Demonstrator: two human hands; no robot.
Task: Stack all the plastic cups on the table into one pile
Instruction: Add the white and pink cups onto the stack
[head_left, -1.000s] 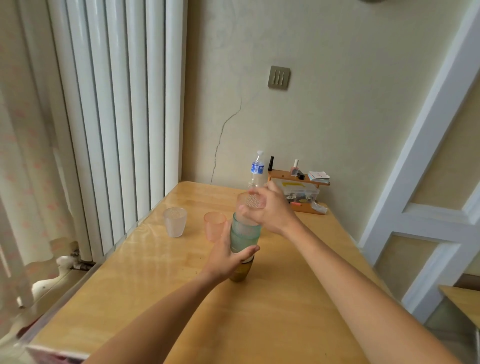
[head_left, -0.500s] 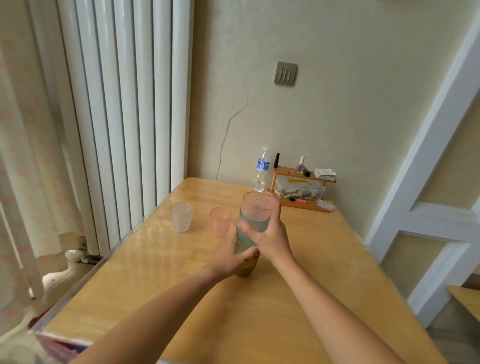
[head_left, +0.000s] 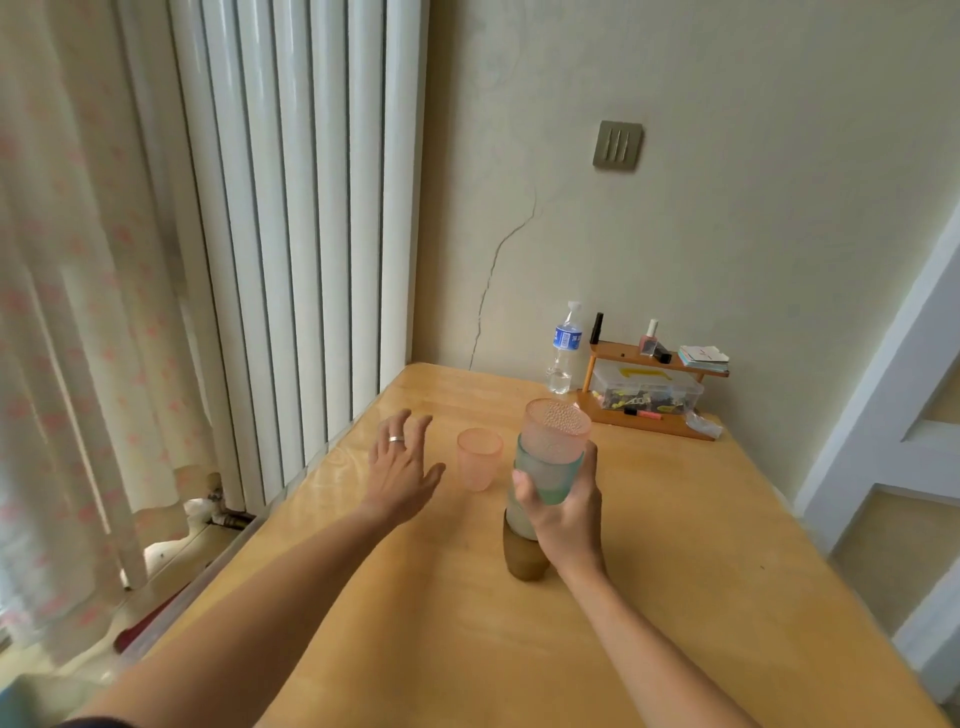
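A pile of nested plastic cups (head_left: 548, 467) stands on the wooden table (head_left: 649, 597), with a brown cup at the bottom, frosted and green cups in the middle and a pink textured cup on top. My right hand (head_left: 563, 512) grips the pile around its middle. A single pink cup (head_left: 479, 458) stands upright just left of the pile. My left hand (head_left: 402, 467) hovers open, fingers spread, left of that pink cup and not touching it. The clear cup seen earlier is hidden behind my left hand.
A water bottle (head_left: 563, 349) and a small wooden shelf (head_left: 649, 387) with a plastic box and small items stand at the table's far edge by the wall. A white radiator (head_left: 291, 218) and a curtain (head_left: 78, 312) run along the left side.
My left hand let go of the pile's base and moved left and forward, opening out. My right hand slid from the top of the pile down to its middle.
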